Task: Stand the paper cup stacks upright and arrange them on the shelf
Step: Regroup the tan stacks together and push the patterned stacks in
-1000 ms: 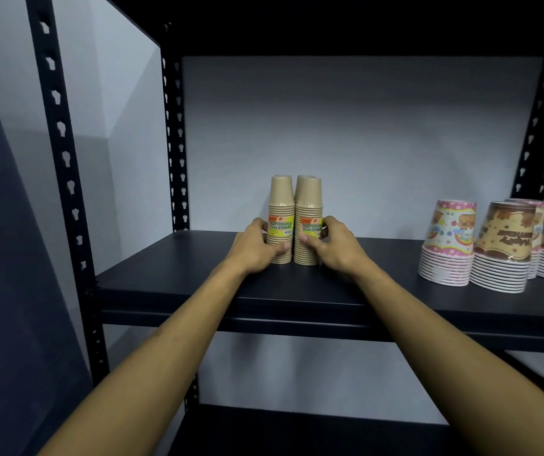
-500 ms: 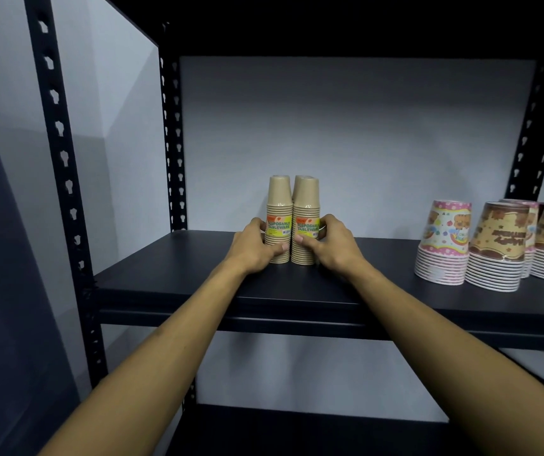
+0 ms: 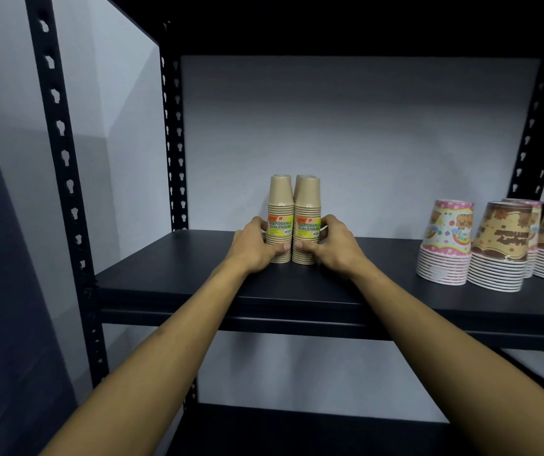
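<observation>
Two brown cup stacks (image 3: pixel 293 222) upright, rims down, side by side and touching, on the black shelf (image 3: pixel 172 274), left of centre and toward the far wall. A third brown top just peeking behind the right one. Left hand (image 3: pixel 253 245) cupped round the left stack, fingers curled on its far side, thumb across the lower front. Right hand (image 3: pixel 331 243) doing the same to the right stack. Both closed lightly, not squeezing.

Likely a final squaring-up. Best done with even, gentle pressure low down near the rims, nudging the labels to face forward and the bases into line. Worth letting go slowly, one hand at a time, to avoid tipping these tall narrow stacks. Printed cup stacks (image 3: pixel 490 248) well apart on the right, already standing.
</observation>
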Demonstrator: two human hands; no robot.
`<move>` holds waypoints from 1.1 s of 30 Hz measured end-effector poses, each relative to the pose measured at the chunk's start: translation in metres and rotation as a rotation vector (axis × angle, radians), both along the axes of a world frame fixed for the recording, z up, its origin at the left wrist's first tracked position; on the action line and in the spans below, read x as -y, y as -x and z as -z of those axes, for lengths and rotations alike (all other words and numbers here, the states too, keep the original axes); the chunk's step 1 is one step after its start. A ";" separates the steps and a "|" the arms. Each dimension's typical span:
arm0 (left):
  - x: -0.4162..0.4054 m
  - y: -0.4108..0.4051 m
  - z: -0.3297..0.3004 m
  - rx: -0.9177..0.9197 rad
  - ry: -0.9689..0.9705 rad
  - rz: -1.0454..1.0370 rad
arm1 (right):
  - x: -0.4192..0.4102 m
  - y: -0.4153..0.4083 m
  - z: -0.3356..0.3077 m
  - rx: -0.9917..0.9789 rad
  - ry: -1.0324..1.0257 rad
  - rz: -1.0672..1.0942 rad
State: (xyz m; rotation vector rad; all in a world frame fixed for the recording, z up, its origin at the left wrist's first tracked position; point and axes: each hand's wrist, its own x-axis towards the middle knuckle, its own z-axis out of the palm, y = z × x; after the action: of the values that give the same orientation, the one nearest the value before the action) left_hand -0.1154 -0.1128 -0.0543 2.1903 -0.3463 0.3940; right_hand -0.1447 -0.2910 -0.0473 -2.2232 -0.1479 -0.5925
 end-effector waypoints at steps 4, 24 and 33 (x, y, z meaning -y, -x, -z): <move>0.000 0.000 0.000 -0.008 -0.015 0.016 | 0.000 0.001 0.000 -0.007 0.002 -0.002; -0.002 0.016 -0.001 -0.088 -0.046 -0.056 | 0.001 0.012 0.000 -0.077 0.072 0.066; -0.021 0.046 0.008 -0.163 -0.547 -0.089 | 0.033 0.079 0.012 -0.309 0.602 0.141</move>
State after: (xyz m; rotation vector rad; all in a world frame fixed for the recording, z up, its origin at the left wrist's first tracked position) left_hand -0.1611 -0.0919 -0.0622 2.7598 -0.2892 0.1759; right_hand -0.2240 -0.3237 -0.0596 -2.8974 -0.0063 -0.2882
